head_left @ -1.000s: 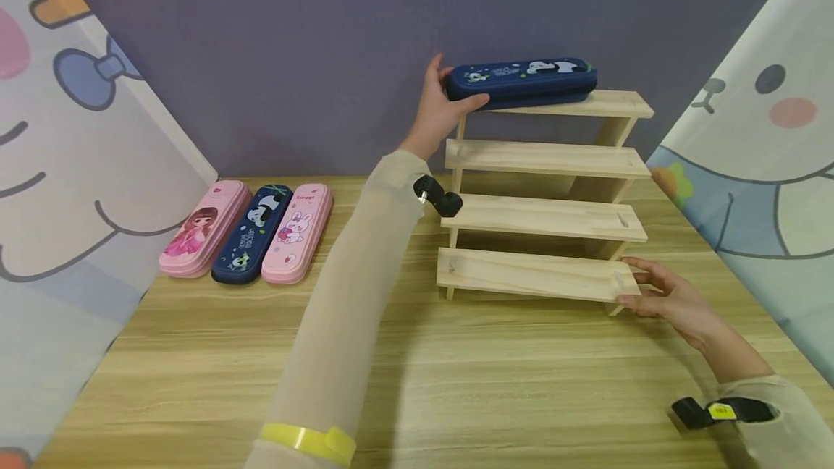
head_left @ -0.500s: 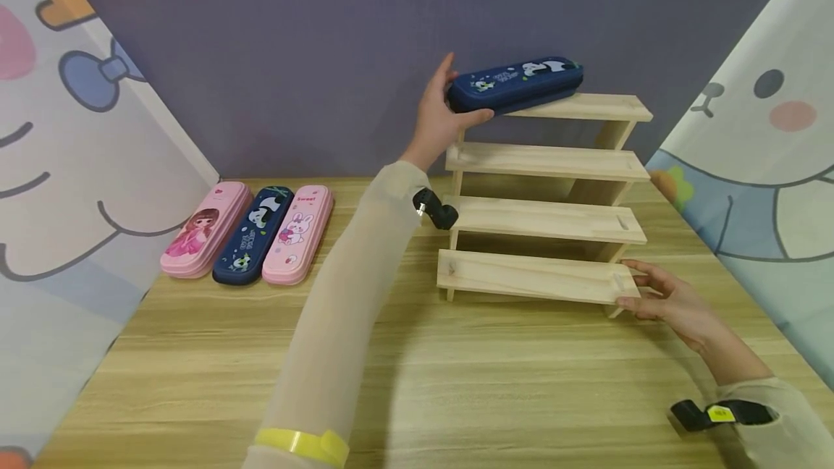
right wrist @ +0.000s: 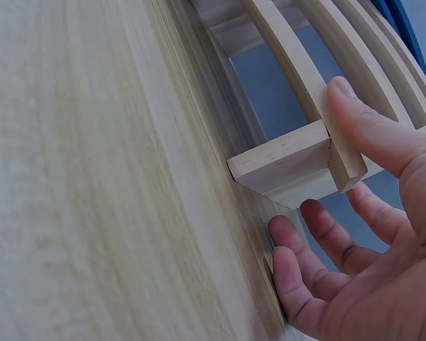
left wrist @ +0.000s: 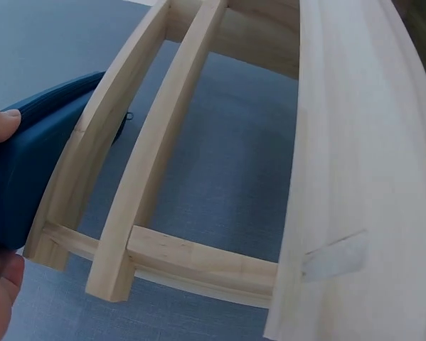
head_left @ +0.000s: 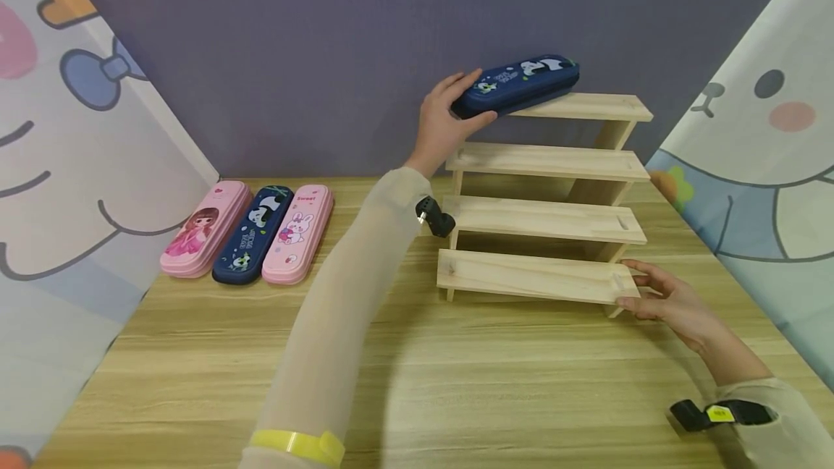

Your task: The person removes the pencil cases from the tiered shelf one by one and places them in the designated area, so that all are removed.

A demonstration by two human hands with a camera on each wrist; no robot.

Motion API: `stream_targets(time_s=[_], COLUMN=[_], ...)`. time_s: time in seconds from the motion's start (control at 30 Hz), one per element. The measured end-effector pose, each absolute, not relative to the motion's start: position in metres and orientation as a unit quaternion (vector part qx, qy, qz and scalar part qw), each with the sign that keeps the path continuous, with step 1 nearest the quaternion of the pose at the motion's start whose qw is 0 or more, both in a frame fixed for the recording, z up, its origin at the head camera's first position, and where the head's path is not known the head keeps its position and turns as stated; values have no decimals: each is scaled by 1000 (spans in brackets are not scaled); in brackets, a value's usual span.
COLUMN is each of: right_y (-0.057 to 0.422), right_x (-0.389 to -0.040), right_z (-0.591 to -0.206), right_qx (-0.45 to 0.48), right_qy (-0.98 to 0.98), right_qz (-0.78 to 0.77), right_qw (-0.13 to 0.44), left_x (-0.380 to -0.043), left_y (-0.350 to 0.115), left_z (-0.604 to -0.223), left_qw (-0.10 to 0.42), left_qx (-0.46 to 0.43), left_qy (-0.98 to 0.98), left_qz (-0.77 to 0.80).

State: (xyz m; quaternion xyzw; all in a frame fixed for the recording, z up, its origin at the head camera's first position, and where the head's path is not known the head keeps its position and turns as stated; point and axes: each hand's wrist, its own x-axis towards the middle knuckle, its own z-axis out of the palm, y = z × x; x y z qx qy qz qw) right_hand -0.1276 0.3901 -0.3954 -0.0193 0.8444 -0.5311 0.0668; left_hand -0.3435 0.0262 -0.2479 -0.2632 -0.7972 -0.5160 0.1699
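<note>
A navy pencil case point(head_left: 521, 85) with panda pictures lies slantwise over the left part of the top tier of a wooden four-tier display rack point(head_left: 541, 219). My left hand point(head_left: 446, 118) grips its left end, thumb along the front and fingers over the top and far side. In the left wrist view, thumb and fingertips pinch the end of the blue case point(left wrist: 13, 170), which juts past the board. At the rack's lowest tier, my right hand point(head_left: 671, 306) holds the right end, its thumb point(right wrist: 351, 106) against the board's edge and the other fingers curled around below.
Three more pencil cases lie side by side on the wood-grain table point(head_left: 521, 382) at left: a pink princess one point(head_left: 202, 230), a navy panda one point(head_left: 253, 237) and a pink rabbit one point(head_left: 298, 234). A grey-blue wall point(head_left: 293, 56) stands behind, with cartoon-printed panels at both sides.
The navy pencil case has shifted left on the top tier, its left end turning toward me. My left fingers have moved onto its top. The right hand has stayed put.
</note>
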Motion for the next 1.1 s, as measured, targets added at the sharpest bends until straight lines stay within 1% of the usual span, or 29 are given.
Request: stream_targets(time_s=[0.83,1.1], right_y=[392,393], right_x=[-128,-130], right_z=[-398,-398], right_qx=[-22,-25], right_qy=[841,837], right_qz=[-536,-542], right_qw=[69,69], left_x=[-321,-319], left_y=[17,7], left_z=[-264,-275], left_qw=[291,357], left_qx=[-271,-283], left_qy=[-766,-730], left_qz=[-506,-509])
